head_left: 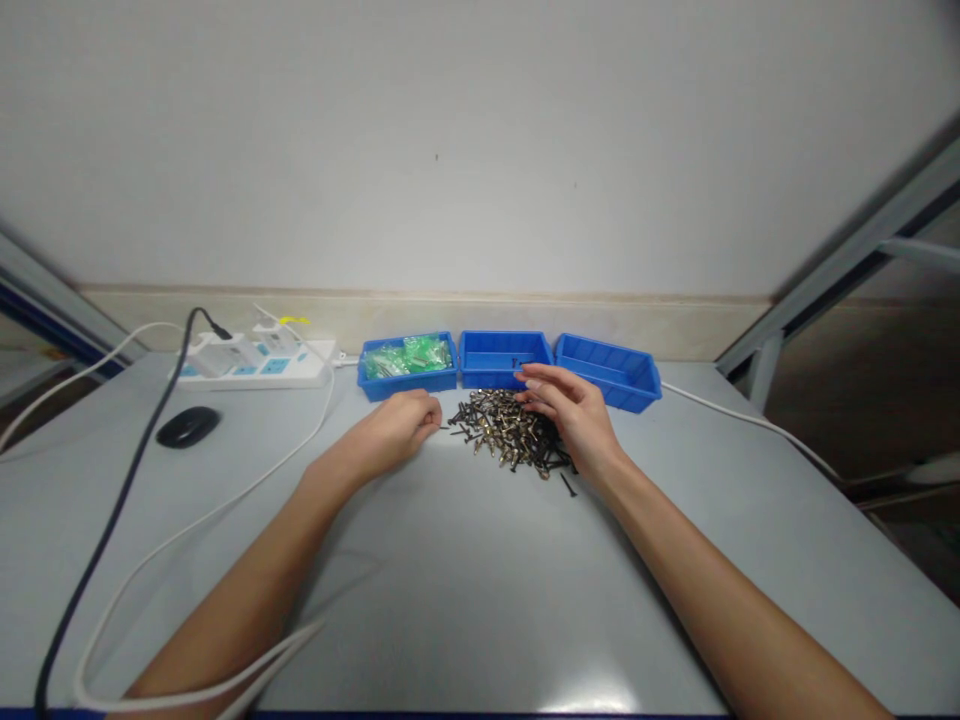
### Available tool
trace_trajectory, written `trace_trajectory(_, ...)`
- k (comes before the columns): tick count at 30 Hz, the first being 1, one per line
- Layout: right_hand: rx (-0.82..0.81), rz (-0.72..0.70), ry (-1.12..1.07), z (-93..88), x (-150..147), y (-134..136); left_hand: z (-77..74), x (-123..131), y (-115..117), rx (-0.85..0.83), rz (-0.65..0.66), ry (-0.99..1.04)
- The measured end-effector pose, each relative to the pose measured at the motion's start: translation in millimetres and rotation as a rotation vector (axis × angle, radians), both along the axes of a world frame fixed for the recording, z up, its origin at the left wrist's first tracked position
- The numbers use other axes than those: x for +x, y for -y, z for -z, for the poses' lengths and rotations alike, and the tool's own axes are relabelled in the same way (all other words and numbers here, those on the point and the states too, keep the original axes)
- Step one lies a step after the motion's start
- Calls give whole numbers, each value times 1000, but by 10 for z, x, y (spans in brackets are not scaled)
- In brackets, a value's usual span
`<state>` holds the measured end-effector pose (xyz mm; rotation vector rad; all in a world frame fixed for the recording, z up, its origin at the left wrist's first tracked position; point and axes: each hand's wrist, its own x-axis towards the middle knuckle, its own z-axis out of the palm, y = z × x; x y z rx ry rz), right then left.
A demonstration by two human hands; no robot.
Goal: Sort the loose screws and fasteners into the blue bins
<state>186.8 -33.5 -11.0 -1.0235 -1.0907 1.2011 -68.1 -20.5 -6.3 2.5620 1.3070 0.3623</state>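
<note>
A heap of small black and brass screws [504, 430] lies on the grey table [465, 580] in front of three blue bins. My left hand [401, 425] rests on the table just left of the heap, fingers curled shut in a loose pinch; what it holds, if anything, is hidden. My right hand [574, 415] lies over the heap's right side with fingers stretched out flat towards the middle bin [504, 358]. The left bin [407, 366] holds green plastic bags. The right bin [609, 372] looks empty.
A white power strip [259, 362] with plugs sits at the back left. A black cable [112, 520] and white cables [202, 520] trail across the left of the table. A black oval mouse-like object [188, 426] lies at the left. A metal frame leg [765, 370] stands at the right.
</note>
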Motion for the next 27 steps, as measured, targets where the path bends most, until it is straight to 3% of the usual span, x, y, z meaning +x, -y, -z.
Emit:
trace_trajectory(4,19,-9,33,-30,-15,17,-45,-23,9,33,-32,46)
trace_trajectory(7,49,-47,108,-38,-29,37,-108,59,45,29,-56,195)
trace_trajectory(12,79,-244,243,-24,-43,81,-137,303,160,9,-21,585)
trace_trajectory(17,-59,-378,127,-11,-67,126,-108,427,240,25,-1,721)
trace_trajectory(23,-88,-383,28,-21,-94,109,-117,438,255,-54,4,803)
trace_trajectory(27,-55,-243,40,-48,-129,-49,-125,375,204,24,-34,715)
